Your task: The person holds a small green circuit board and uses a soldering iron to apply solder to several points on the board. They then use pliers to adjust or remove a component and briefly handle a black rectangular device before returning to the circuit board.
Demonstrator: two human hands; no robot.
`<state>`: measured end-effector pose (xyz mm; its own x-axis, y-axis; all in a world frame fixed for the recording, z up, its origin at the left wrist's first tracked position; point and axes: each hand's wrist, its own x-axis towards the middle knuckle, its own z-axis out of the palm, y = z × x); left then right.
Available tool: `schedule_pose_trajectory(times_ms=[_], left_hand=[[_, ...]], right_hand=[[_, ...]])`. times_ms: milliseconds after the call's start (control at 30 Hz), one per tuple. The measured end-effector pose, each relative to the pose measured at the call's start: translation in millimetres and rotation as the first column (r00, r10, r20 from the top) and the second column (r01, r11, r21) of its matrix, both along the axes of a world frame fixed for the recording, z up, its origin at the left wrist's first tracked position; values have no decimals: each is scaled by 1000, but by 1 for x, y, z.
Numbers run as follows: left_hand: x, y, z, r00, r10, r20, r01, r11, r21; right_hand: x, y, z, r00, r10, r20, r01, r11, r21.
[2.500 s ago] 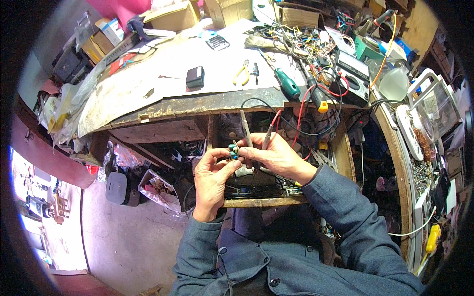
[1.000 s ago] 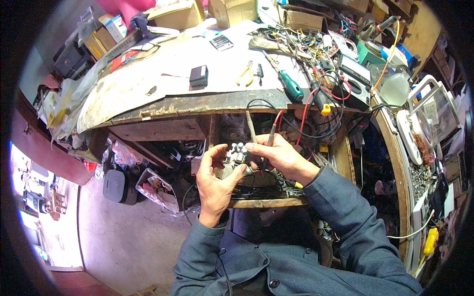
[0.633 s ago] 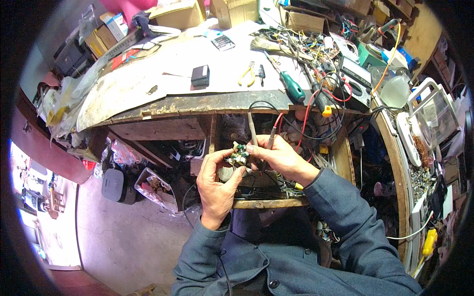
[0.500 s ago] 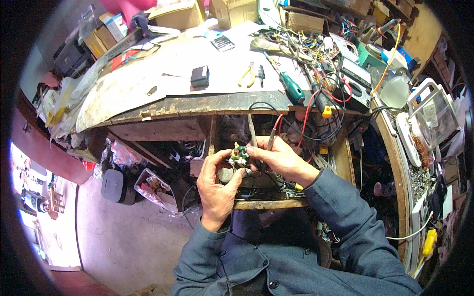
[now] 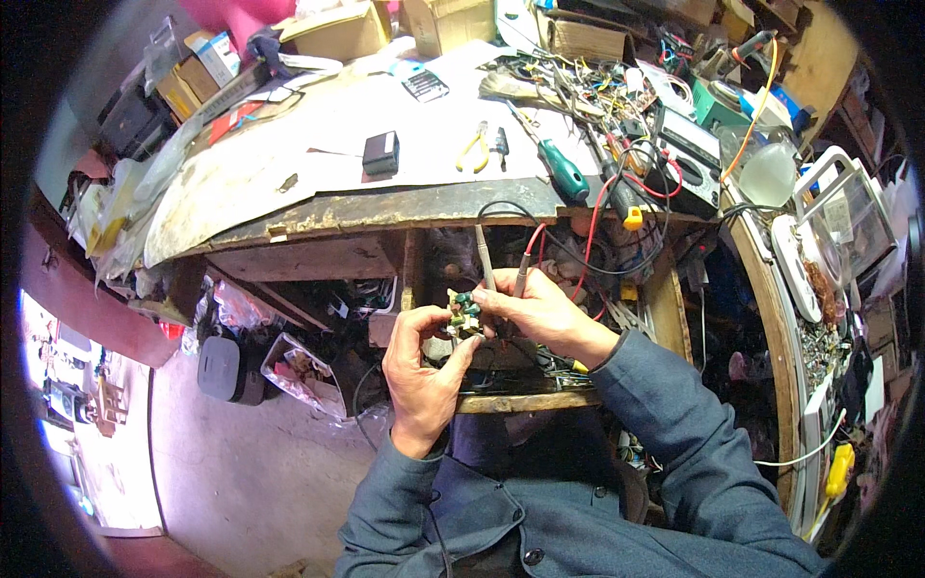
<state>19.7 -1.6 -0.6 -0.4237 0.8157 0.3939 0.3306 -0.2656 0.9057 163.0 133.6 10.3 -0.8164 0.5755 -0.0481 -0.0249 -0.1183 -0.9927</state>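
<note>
My left hand [image 5: 419,378] pinches a small circuit board [image 5: 465,314] with green and pale components between thumb and fingers. My right hand [image 5: 551,316] is closed around two test probes, a grey one [image 5: 485,252] and one with a red lead [image 5: 522,274]. Its fingertips meet the board's right side. Whether the probe tips touch the board is hidden by the fingers. Both hands are over an open drawer [image 5: 528,402] below the bench edge. The leads loop up toward a dark meter [image 5: 686,173] on the bench's right.
On the bench lie a green screwdriver [image 5: 563,170], yellow-handled pliers [image 5: 474,152], a black block [image 5: 382,153] and a tangle of wires [image 5: 588,91]. A soldering iron [image 5: 753,46] with an orange cord stands far right. Below left are a dark bin [image 5: 223,368] and an open box [image 5: 306,373].
The circuit board has turned slightly in my fingers and now appears more upright. Both hands keep their grips. The whole view has shifted a little.
</note>
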Motion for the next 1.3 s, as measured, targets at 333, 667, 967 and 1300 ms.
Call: schedule_pose_trajectory(times_ms=[333, 667, 967, 1300], left_hand=[[12, -2, 5, 949, 255, -187, -242, 966, 85], [6, -1, -3, 979, 1, 203, -27, 992, 126], [-9, 6, 0, 942, -65, 330, 76, 997, -19], [-9, 9, -2, 921, -9, 388, 30, 998, -50]], right_hand=[[0, -10, 20, 976, 172, 132, -173, 985, -5], [5, -7, 17, 995, 76, 71, -67, 990, -128], [7, -5, 18, 975, 148, 168, -149, 989, -10], [8, -7, 20, 975, 123, 187, -112, 991, -68]])
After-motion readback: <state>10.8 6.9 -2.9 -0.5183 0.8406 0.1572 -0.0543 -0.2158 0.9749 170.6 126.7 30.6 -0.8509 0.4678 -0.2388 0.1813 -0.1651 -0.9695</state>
